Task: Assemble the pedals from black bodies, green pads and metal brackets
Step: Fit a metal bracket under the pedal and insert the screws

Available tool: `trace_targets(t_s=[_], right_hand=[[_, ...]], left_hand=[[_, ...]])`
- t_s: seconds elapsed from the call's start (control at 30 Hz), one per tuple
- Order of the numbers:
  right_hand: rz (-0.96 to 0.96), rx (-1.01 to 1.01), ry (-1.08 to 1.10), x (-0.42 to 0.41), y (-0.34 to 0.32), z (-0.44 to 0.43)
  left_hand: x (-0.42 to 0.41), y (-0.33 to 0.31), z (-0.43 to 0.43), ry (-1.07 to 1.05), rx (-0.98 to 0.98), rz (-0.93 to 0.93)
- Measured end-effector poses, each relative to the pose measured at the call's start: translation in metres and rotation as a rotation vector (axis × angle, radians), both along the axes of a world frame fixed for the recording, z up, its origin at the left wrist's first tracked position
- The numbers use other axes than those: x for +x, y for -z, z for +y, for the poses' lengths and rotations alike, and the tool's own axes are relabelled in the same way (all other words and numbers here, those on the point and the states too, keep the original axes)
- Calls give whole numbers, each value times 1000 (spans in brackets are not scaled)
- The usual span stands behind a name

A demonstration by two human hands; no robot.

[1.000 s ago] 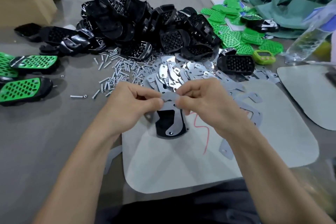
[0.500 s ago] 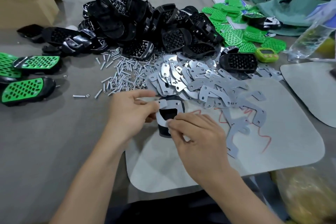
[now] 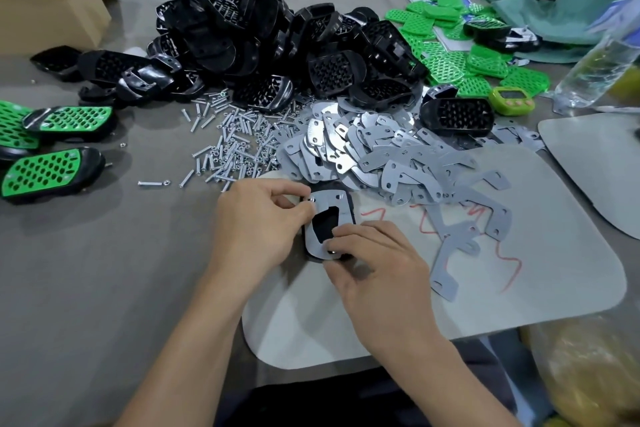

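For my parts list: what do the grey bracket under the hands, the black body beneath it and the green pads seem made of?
Bracket: probably sheet metal, dull grey, thin with punched holes.
Black body: likely moulded plastic; little shows, dark and smooth.
Green pads: plastic or rubber, I cannot tell; bright, perforated.

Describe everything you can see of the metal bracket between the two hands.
The metal bracket is a flat, matt grey plate, rounded at its near end, with a large middle cutout through which the black body shows. It lies flat on that body, over the pale mat. Small holes or fasteners mark its far corners and near end. The left hand pinches its far left corner; the right hand grips its near end.
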State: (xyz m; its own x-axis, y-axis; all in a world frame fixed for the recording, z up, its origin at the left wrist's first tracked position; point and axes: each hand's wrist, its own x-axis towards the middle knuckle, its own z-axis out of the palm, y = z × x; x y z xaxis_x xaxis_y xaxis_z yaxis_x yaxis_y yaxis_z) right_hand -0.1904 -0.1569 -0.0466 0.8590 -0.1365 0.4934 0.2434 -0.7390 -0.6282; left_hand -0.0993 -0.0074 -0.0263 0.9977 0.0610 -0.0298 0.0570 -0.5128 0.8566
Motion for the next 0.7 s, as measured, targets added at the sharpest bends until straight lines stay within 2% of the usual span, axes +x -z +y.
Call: trace_targets(t_s=[0.2,0.33,0.43,0.5,0.57,0.7], right_hand=[[246,339,-57,0,-5,-13],[234,232,-21,1,-7,-13],[232,150,-45,2,-8,-16],[228,134,-61,3,-8,-19],[230,125,-65,4,-9,-22],[223,153,-50,1,-8,-23]], left_hand=[[-1,2,-1,38,5,-29],[-4,7,-2,88,51,-76],[-8,7,8,199,58,-13],[-9,5,16,311,14,61],[-9,2,19,390,55,76],[-10,1,19,390,140,25]])
